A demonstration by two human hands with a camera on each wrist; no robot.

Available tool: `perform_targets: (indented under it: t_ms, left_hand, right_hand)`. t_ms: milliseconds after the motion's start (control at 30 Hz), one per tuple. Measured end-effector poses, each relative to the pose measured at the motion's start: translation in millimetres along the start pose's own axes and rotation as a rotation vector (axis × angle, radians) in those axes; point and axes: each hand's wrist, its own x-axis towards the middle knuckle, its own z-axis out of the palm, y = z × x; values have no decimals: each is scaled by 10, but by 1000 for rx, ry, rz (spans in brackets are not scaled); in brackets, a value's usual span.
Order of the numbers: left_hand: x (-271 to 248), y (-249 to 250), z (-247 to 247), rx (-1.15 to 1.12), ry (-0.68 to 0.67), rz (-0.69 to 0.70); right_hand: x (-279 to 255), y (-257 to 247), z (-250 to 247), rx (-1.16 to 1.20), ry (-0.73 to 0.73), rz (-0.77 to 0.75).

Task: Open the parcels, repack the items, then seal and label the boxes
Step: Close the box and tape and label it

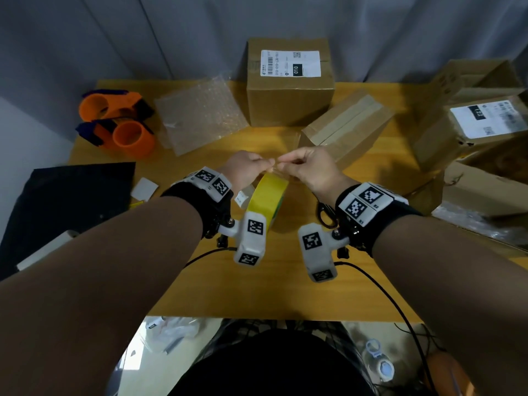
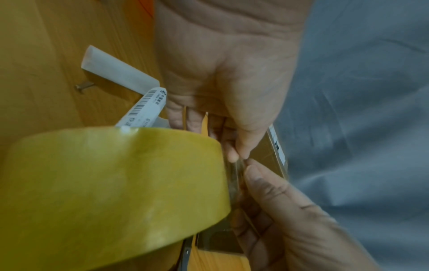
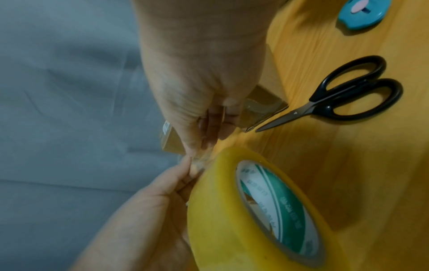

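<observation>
Yellow tape roll (image 1: 267, 198) stands on edge on the worktop (image 1: 285, 290), with a green and white ring inside. Both hands, left hand (image 1: 247, 170) and right hand (image 1: 310, 167), pinch its clear loose end just above it.

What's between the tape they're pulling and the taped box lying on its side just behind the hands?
Nothing visible. Both hands, left hand and right hand, pinch the tape end above the tape roll. The tipped box lies just beyond, with only bare table between. The scissors lie off to the right.
</observation>
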Motion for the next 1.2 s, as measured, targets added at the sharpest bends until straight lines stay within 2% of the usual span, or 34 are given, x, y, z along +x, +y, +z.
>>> perform_targets:
  t_ms: [167,333,467,533,667,767,900,967,1033,1100,1200]
  left_hand:
    - [-15,-37,6,33,13,68]
    - [-16,-64,23,60,12,92]
    - [-48,-106,32,98,-26,102]
    - [-55,-133,41,96,-45,67]
    - [-93,-69,6,154,-113,-113]
    - [-150,15,21,232,-179,-88]
    - [-191,238,67,196,-67,9]
    - [-149,379,0,160,35,59]
    - [-113,513,-120,135,71,144]
    - [-55,582,-241,142,75,227]
    - [100,557,-412,73,101,176]
  right_hand:
    - [24,-69,16,-160,-3,29]
    - [22,-127,-1,-500,-35,-27]
    - [21,-95,-7,-660,-69,-127]
    - [-4,-109,-30,-667,-52,-142]
    - [-87,-173,-116,-613,-47,-124]
    - [-119,-214,-213,-730,-50,-139]
    - [-89,-222,-450,-758,30,-140]
    - [-51,-216,-569,-759,126,-163]
    - [-22,-210,-673,-773,202,-212]
    - [16,-185,-754,-850,184,-182]
    - [88,-113,-801,-965,41,17]
